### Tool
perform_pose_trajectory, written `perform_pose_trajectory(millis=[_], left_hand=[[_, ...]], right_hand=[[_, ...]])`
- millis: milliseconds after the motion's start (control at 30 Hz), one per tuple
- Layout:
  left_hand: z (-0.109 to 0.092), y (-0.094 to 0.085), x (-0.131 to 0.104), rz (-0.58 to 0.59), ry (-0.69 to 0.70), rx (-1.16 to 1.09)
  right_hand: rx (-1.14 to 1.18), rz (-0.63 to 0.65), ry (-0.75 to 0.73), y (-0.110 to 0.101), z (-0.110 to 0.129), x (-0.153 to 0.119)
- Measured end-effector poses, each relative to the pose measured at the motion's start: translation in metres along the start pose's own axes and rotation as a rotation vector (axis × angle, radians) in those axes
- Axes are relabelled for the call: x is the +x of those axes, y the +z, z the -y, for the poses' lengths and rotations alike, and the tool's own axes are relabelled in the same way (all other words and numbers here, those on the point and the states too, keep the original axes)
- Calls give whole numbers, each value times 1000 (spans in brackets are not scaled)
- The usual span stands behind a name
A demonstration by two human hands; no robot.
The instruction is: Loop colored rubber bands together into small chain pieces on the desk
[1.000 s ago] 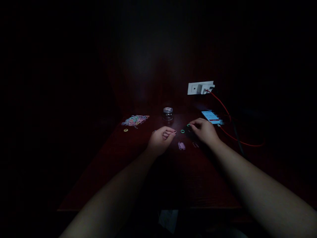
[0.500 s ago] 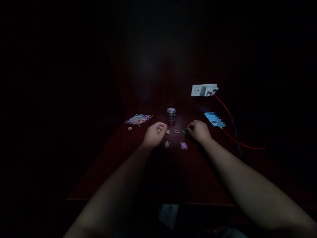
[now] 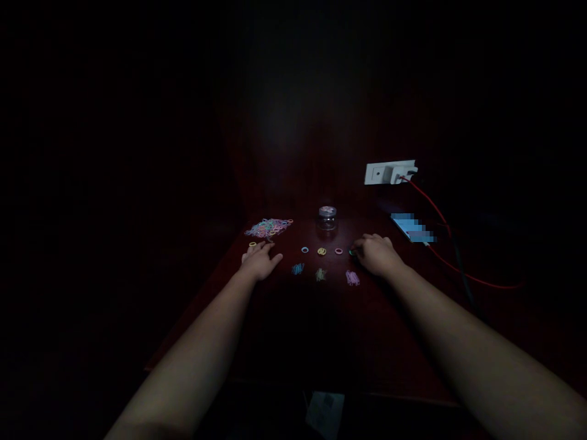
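A small green elastic band (image 3: 351, 252) lies at the right end of a row, partly hidden under the fingertips of the right hand (image 3: 378, 254); whether they pinch it, I cannot tell. Left of it sit pink (image 3: 339, 252), yellow (image 3: 321, 252) and blue rings (image 3: 305, 250), above 3 bunches (image 3: 353, 278) of purple, dull yellowish and blue loops. The left hand (image 3: 259, 263), loosely spread and ungripped, is beside the multicoloured pile (image 3: 269, 228). The clear jar's (image 3: 327, 219) lid print is too small to read; the smartphone's (image 3: 411, 228) screen is pixelated.
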State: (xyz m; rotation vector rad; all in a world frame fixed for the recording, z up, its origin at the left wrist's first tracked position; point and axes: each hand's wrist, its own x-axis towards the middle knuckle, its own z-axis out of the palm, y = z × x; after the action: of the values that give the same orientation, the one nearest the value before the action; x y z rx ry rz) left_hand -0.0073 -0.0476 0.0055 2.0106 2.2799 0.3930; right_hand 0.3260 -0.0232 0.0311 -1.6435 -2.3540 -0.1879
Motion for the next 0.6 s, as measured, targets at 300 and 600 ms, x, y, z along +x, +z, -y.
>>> perform_pose_trajectory(millis=[300, 600], left_hand=[[-8, 7, 17, -76, -37, 13], [-8, -13, 12, -233, 59, -207]], right_hand=[[17, -33, -10, -5, 5, -8], [57, -51, -24, -13, 7, -17]])
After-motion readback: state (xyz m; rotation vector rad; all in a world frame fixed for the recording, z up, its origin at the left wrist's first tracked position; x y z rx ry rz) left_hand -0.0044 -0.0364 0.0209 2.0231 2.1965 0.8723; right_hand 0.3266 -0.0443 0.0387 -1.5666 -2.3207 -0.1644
